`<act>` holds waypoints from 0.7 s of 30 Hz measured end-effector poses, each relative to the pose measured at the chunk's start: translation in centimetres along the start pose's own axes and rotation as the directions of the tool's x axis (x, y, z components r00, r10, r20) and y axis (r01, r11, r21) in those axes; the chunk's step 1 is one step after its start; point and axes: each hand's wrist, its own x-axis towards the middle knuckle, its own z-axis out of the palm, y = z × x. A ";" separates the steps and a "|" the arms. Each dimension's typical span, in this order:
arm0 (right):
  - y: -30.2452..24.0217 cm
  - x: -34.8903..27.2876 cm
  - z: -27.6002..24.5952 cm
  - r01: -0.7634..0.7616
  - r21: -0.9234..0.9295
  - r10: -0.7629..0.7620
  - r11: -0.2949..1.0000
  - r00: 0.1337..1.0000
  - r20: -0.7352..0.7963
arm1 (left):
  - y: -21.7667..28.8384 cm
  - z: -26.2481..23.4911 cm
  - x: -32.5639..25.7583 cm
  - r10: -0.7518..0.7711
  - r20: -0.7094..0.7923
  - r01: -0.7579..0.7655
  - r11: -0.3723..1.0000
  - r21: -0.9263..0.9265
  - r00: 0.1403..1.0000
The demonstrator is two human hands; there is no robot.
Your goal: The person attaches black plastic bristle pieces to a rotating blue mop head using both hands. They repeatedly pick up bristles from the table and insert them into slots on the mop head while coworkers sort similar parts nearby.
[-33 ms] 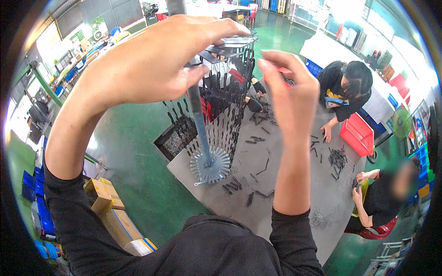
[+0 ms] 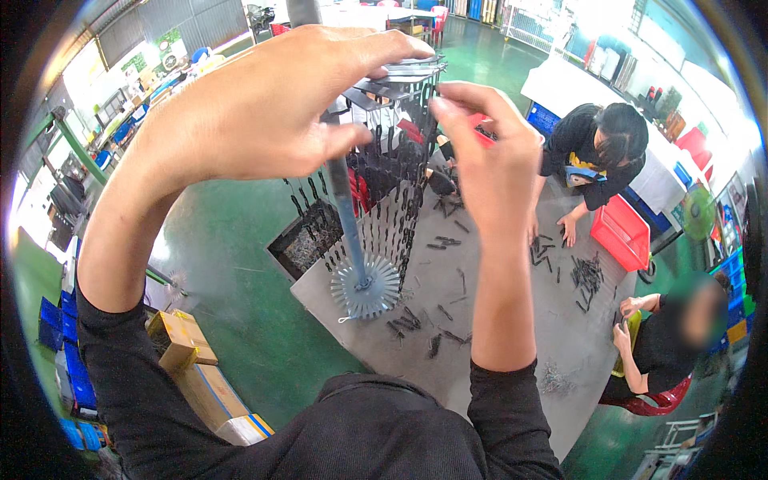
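A tall rack stands in front of me, with a grey pole [image 2: 348, 212], a slotted metal disc [image 2: 366, 286] at its foot and flat metal strips [image 2: 404, 74] at its top. Black linked strands [image 2: 410, 214] hang around the pole. My left hand [image 2: 264, 104] reaches over the top, fingers stretched out onto the strips and thumb apart below them. At the rack's right side is my right hand [image 2: 492, 152], thumb and forefinger close together at the outer strands. Whatever lies between those fingertips is too small to make out.
Loose black pieces [image 2: 588, 276] are scattered over the grey table [image 2: 512, 416]. A dark tray [image 2: 300, 244] stands beside the rack. Two people work at the right, one [image 2: 596, 152] by a red bin [image 2: 620, 234], another [image 2: 672, 344] nearer. Cardboard boxes [image 2: 182, 340] stand at my left.
My right hand has moved left, bringing its fingertips up to the strands. My left hand stays over the rack's top. The person by the red bin shows a second hand on the table.
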 end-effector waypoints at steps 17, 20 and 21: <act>-0.6 0.1 -0.1 -0.360 0.616 0.280 0.701 0.933 0.226 | 1.6 1.2 0.5 0.060 -0.030 -0.046 0.938 0.344 0.998; 0.1 0.4 -1.2 -0.440 0.711 0.243 0.548 0.897 0.368 | 1.8 1.2 0.4 0.084 -0.036 -0.067 0.940 0.334 0.996; 0.4 0.2 -1.8 -0.418 0.725 0.246 0.547 0.909 0.337 | 1.6 1.2 0.5 0.111 -0.048 -0.089 0.940 0.329 0.993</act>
